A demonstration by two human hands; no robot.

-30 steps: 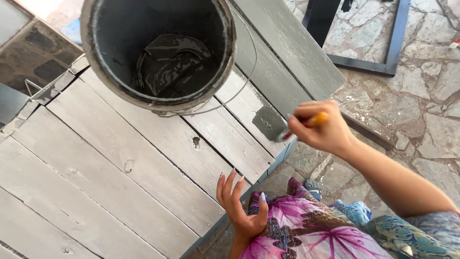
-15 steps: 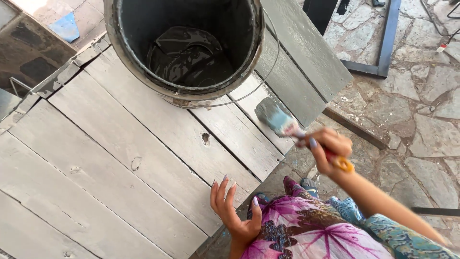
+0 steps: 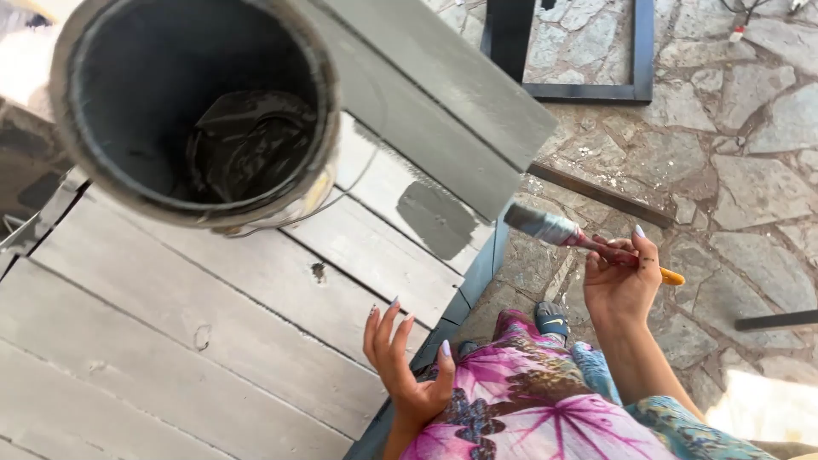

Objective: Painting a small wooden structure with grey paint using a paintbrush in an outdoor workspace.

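Grey plank table (image 3: 213, 341) under spread left fingers (image 3: 388, 328); right fingers (image 3: 635, 255) clamped on grey-bristled, orange-handled paintbrush (image 3: 562, 232).

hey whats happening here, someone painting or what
A person is painting a slatted wooden panel grey. The right hand holds a paintbrush by its orange-tipped handle, bristles raised off the panel's edge, beside a fresh dark grey patch on one slat. The left hand hovers open over the panel's near edge, holding nothing. A paint bucket with dark grey paint at the bottom stands on the panel. Most slats look pale; one far board is already darker grey.
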